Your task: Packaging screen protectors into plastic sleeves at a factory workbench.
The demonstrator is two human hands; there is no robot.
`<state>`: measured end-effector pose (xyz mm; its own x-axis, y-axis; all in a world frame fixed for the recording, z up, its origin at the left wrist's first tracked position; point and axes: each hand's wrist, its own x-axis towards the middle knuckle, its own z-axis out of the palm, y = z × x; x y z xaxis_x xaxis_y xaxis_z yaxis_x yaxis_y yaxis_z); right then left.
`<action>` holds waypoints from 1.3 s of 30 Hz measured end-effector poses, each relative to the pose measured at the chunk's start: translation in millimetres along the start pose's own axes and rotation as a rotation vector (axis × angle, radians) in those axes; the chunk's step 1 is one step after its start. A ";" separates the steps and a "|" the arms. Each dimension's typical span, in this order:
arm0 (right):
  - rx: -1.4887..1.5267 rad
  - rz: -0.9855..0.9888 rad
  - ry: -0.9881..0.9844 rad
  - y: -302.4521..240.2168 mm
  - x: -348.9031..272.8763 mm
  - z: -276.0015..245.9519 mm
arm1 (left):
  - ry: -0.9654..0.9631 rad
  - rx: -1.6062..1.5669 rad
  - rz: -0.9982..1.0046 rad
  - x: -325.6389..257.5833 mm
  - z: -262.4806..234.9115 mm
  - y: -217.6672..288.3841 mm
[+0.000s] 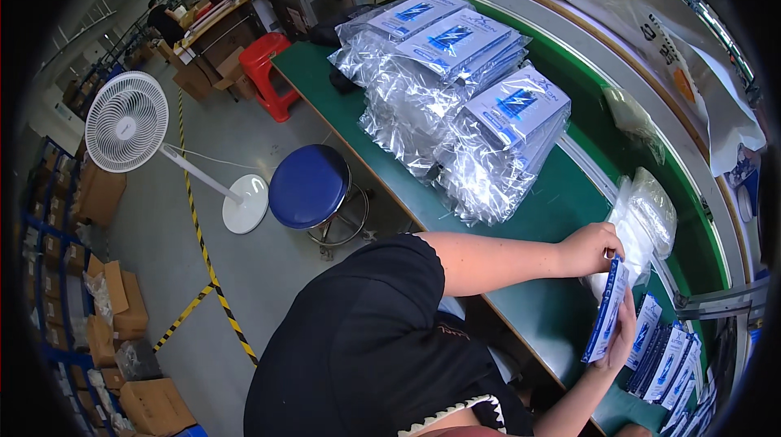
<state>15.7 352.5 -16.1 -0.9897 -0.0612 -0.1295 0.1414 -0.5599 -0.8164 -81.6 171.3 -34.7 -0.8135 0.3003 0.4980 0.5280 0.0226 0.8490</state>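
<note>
While both hands [587,251] hold it, the box [606,311] shows lettering [611,284].

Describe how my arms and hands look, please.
Your left hand and right hand are ungloved. A short black sleeve covers the upper part of your left arm, leaving the forearm uncovered. No watch or bracelet shows on either wrist. Your right sleeve can't be made out.

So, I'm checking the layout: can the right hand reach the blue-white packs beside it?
Likely yes, once free: the right hand holds a flat blue-white box, but the packs sit close by, with nothing visibly between.
</note>
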 end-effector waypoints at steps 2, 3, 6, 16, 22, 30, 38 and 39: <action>-0.036 -0.045 0.032 -1.5 -1.0 14.7 | 0.016 0.036 -0.012 1.4 -0.7 -4.9; -0.086 -0.038 -0.052 -2.0 0.0 2.3 | 0.012 -0.111 -0.178 1.2 -2.0 -5.8; -0.167 -0.054 0.017 -1.1 -9.2 -1.5 | 0.015 -0.433 -0.477 2.7 -8.9 4.7; -0.400 -0.154 0.174 7.8 -6.2 -4.4 | -0.027 0.187 0.071 -6.9 -4.1 1.5; -0.379 -0.197 0.368 18.9 -0.2 -0.3 | -0.175 0.151 0.232 -8.3 -12.6 10.8; -0.330 -0.531 0.502 27.3 -14.4 59.3 | -0.148 -0.738 -0.572 -2.9 -10.8 23.6; -0.755 -0.369 0.162 17.8 -20.7 64.9 | -0.004 -1.219 -0.465 -2.4 -15.4 25.0; -0.756 -0.331 0.063 10.5 -24.3 69.6 | 0.000 -1.202 -0.488 -1.7 -20.9 29.2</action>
<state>39.7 290.7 17.6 -0.9828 0.0687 0.1713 -0.1580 0.1673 -0.9732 -69.9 151.5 -7.1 -0.8586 0.5039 0.0942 -0.3694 -0.7357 0.5677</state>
